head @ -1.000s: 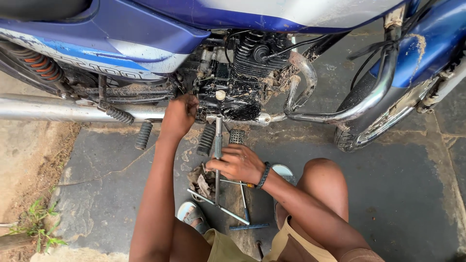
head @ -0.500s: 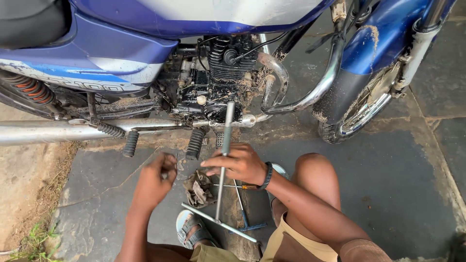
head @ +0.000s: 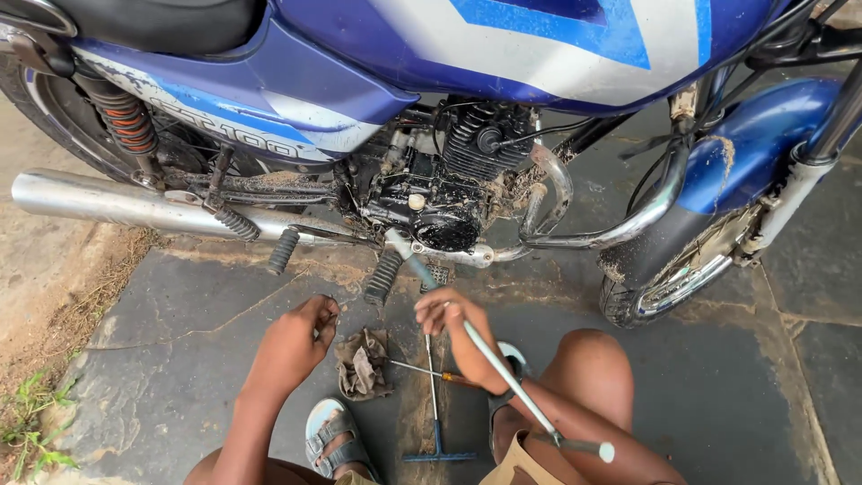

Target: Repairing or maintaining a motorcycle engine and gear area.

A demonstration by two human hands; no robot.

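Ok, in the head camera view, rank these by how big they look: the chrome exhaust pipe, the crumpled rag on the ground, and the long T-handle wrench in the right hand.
1. Chrome exhaust pipe, the longest and thickest.
2. T-handle wrench in the right hand, thin; it lies nearer the camera, so its length may be overstated.
3. Crumpled rag, smallest.

Left hand (head: 301, 337) loosely curled, held low, right hand (head: 449, 316) closed in a grip, both forearms stretched forward

Daylight falls on dark stone paving (head: 736, 395) with cracked joints, bordered at its left edge by bare dirt (head: 45, 278) and weeds (head: 31, 431).
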